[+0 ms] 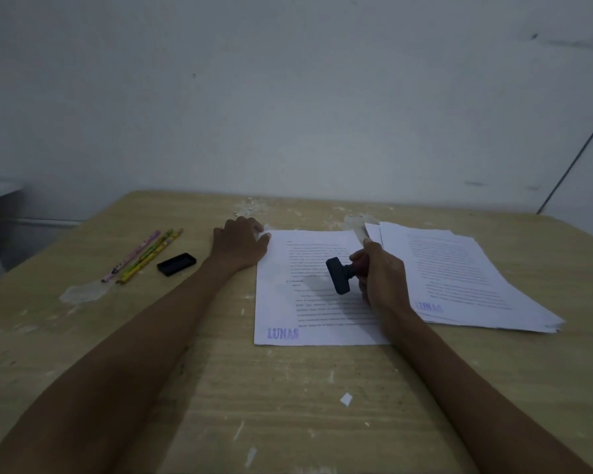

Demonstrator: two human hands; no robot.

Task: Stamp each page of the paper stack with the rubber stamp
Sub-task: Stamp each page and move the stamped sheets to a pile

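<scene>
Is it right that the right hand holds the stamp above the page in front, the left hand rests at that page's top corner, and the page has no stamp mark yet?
Not quite. In the head view the page already bears a purple LUNAS mark at its lower left. The right hand does hold the stamp; the left hand rests at the corner.
</scene>
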